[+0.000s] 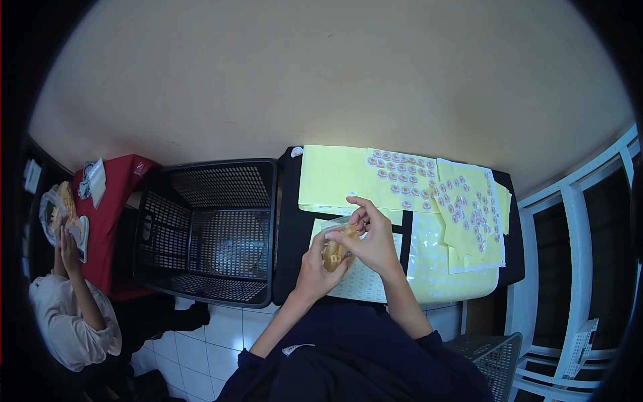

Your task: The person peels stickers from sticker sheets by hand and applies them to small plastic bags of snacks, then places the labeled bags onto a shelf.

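A small clear plastic pouch of yellowish snacks [333, 256] is held up in front of my body, over the near edge of the table. My left hand [313, 269] wraps round its side and lower part. At the upper right of the pouch, my right hand [375, 244] has its thumb pressed against it and its fingers curled, with the index finger extended. My fingers partly hide the pouch. Below and behind it lie yellow sticker sheets [335, 174]; round printed stickers [403, 177] show on the sheets to the right.
Left of the table stands a large black plastic crate [274, 221]. Farther left, a co-worker [77, 328] works at a red-covered table [127, 184] with a bag of snacks [63, 201]. A grey basket [495, 355] stands at lower right, near white metal railings [573, 201].
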Demonstrator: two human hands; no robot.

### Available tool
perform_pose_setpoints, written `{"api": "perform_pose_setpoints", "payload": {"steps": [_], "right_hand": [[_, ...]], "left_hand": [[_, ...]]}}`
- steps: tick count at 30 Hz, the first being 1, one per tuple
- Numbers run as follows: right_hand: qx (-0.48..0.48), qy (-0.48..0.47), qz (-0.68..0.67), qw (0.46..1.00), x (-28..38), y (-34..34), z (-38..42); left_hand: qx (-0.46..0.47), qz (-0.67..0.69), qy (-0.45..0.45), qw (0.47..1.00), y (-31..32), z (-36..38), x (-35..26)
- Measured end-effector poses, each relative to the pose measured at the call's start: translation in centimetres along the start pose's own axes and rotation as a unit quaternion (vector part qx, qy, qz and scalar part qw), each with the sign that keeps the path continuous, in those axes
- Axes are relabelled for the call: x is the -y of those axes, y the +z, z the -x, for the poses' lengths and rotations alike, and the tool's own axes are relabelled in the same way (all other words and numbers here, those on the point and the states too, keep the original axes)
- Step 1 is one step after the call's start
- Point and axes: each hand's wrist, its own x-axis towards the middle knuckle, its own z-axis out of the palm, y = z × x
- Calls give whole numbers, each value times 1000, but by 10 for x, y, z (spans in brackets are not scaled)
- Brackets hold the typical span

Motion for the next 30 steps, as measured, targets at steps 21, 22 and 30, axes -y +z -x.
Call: {"api": "perform_pose_setpoints", "payload": {"steps": [21,22,30], "right_hand": [[-140,27,-106,984,-11,16,56],[-155,29,-102,982,-11,23,65],[-264,80,-219,936,10,65,118]], "left_hand": [[19,310,-85,947,-10,0,11],[34,313,-85,945,-11,2,10],[144,309,-105,934,-30,29,21]]}}
